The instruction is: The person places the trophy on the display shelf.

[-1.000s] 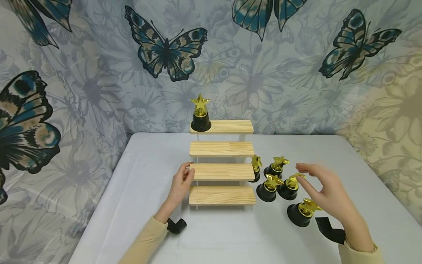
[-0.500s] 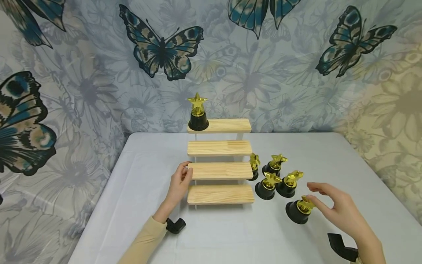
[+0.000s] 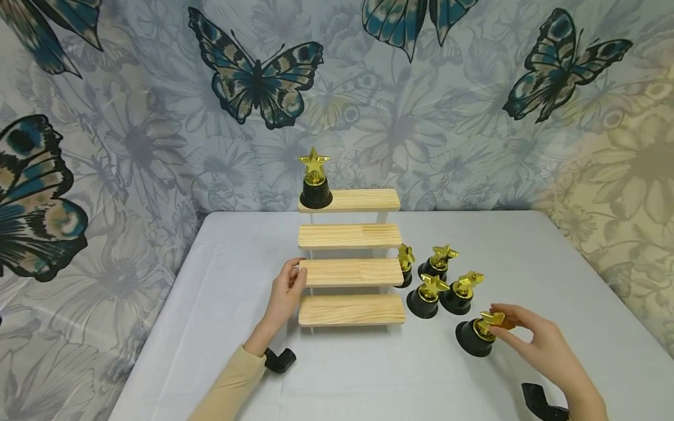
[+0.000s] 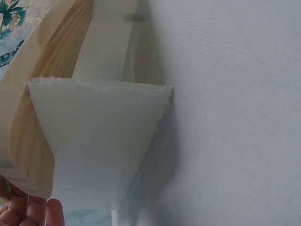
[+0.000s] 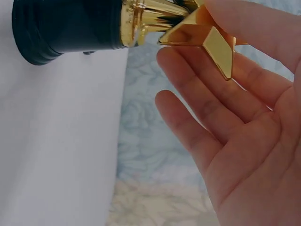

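At the left end of a tiered wooden display stand [image 3: 351, 310], my left hand [image 3: 284, 292] grips one of the middle boards. Its curled fingers [image 4: 28, 207] show against the board's end [image 4: 33, 160] in the left wrist view. My right hand [image 3: 542, 345] pinches the gold star of the nearest star trophy [image 3: 475, 339], thumb on one side and fingers on the other. This trophy's black base [image 5: 70, 28] and gold neck show in the right wrist view, the star partly hidden by the thumb. Another star trophy [image 3: 315, 181] stands on the top board's left end.
Several more star trophies stand on the white-covered table [image 3: 253, 234] to the right of the stand, including a front one [image 3: 423, 301] and a rear one [image 3: 437, 263]. One trophy [image 3: 405, 266] is partly hidden by the boards. Behind hangs a butterfly-patterned cloth [image 3: 442, 134].
My right hand has come down and toward the front, from above the trophy group to the nearest trophy, and taken its star. My left hand stays at the board; the view has shifted slightly.
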`<state>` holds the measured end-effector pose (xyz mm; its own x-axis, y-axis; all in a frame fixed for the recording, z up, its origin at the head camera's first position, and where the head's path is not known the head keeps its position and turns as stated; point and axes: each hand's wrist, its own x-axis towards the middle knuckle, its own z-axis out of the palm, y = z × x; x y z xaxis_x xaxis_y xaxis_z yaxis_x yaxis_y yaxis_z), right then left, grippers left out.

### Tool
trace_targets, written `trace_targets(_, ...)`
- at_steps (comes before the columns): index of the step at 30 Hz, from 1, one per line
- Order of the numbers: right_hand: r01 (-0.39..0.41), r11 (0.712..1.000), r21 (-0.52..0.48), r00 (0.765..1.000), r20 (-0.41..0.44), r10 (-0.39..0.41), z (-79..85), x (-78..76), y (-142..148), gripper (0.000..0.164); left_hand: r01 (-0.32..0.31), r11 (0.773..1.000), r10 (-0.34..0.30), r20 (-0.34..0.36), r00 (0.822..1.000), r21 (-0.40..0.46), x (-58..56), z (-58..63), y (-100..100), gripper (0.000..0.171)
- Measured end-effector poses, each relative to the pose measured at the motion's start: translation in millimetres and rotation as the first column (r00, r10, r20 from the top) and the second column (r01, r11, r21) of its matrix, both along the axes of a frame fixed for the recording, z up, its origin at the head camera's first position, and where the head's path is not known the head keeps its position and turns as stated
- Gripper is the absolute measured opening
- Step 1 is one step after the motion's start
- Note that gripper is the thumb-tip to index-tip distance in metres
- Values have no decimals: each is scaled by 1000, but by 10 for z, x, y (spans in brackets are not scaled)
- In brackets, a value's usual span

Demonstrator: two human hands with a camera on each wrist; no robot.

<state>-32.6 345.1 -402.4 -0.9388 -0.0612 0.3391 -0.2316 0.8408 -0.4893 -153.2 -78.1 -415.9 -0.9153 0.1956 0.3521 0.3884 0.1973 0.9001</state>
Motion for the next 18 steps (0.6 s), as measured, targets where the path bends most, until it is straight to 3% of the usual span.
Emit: trace_targets(18,15,997,-76,998,-64,-20,-132,25,-35,33,5,1000,-5,14,1000,-4,6,-12,-8,30)
